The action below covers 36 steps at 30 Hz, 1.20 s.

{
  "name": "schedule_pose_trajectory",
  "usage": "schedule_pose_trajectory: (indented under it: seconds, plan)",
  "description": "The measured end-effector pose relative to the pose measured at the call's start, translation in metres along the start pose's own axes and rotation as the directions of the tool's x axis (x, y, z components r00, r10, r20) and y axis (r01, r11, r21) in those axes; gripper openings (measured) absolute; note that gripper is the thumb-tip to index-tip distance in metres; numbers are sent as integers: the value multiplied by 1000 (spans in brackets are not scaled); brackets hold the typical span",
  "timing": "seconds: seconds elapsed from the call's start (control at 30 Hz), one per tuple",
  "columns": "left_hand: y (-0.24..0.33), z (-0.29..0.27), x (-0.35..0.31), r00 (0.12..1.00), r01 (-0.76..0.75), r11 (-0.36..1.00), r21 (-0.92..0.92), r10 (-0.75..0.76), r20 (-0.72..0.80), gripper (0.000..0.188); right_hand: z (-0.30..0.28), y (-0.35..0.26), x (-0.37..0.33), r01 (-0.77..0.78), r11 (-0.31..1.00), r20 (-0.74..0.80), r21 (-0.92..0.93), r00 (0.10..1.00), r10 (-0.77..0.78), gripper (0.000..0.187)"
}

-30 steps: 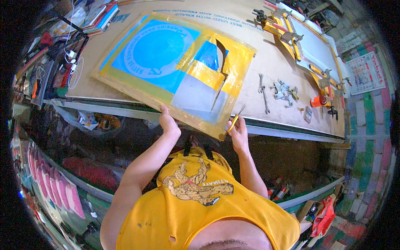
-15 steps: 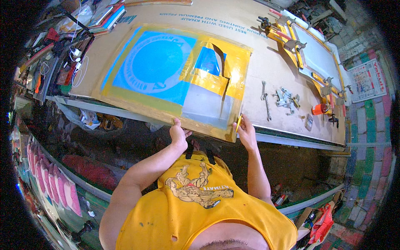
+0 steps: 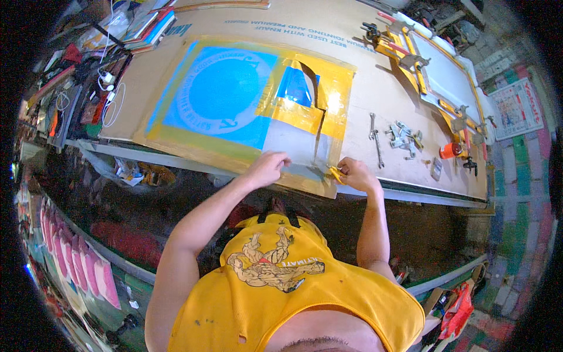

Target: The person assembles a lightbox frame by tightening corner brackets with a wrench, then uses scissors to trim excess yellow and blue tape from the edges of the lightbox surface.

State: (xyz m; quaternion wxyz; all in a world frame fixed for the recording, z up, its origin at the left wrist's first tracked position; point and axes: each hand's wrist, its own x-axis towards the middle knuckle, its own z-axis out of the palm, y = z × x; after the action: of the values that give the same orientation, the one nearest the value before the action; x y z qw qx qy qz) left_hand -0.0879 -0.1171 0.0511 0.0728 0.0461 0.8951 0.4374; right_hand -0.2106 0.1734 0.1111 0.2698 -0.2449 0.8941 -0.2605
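A screen-printing frame (image 3: 193, 151) lies at the table's near edge. Its mesh carries a blue coated area (image 3: 229, 88) with a ring-shaped design. Shiny yellow tape (image 3: 336, 88) covers much of the right side, split by a long dark gap, with a smaller blue patch beside it. My left hand (image 3: 267, 169) is over the frame's near side, fingers loosely bent and nothing visible in them. At the near right corner, my right hand (image 3: 358, 175) grips a small yellow tool (image 3: 336, 174), its tip above the frame; its exact kind is unclear.
Two wrenches (image 3: 375, 141) and a pile of metal clamps or hardware (image 3: 403, 139) lie right of the frame. Farther right stand a red-orange container (image 3: 450, 151) and a clamped screen frame (image 3: 440, 70). Cables and chargers (image 3: 108, 88) clutter the left end. Below hangs a dark gap before a rear shelf.
My left hand has let go of the frame's near edge and moved up and right over it. My right hand has turned inward, bringing the yellow tool over the corner.
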Motion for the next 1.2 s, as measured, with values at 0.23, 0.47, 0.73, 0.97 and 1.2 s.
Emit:
schedule_pose_trajectory:
  seconds: [0.23, 0.47, 0.73, 0.97, 1.2]
  plan:
    - [6, 13, 83, 878, -447, 834, 323, 342, 333, 40, -32, -8, 3, 106, 954, 215, -280, 976, -46, 33]
    - [11, 3, 112, 814, -529, 788, 314, 369, 448, 11, -26, -3, 29, 206, 933, 289, -294, 950, -119, 34]
    - [-3, 5, 123, 772, -582, 808, 91, 514, 375, 10, 8, -5, 49, 238, 965, 293, -107, 935, -198, 32]
    - [21, -21, 117, 850, -401, 906, -134, 423, 313, 10, 34, -28, 58, 285, 955, 256, -83, 932, -256, 36]
    - [51, -40, 121, 901, -387, 893, -230, 419, 113, 9, 66, -46, 87, 356, 933, 242, 59, 901, -360, 41]
